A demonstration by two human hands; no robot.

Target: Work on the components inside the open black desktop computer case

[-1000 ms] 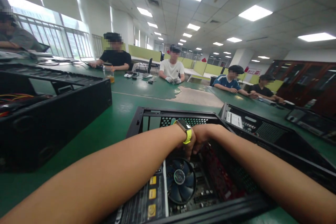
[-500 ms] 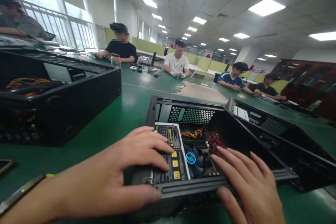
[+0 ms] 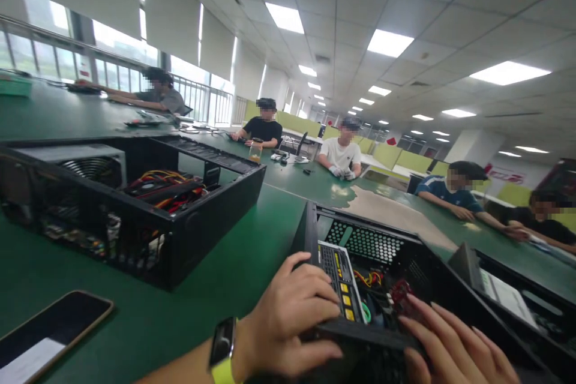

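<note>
Up close, a person's left hand [image 3: 288,312] clamps the near rim of an open black computer case [image 3: 309,234] on a green table [image 3: 252,252]: fingers curled over the labelled power supply [image 3: 338,264], thumb pressed along the rim. Just beside it, the right hand [image 3: 454,348] lies across the same rim, fingers stretched flat; whether it grips cannot be told. Red and yellow wires [image 3: 371,278] sit beyond the fingertips. It looks like taking hold of the case; shifting it would call for both hands closed firmly.
</note>
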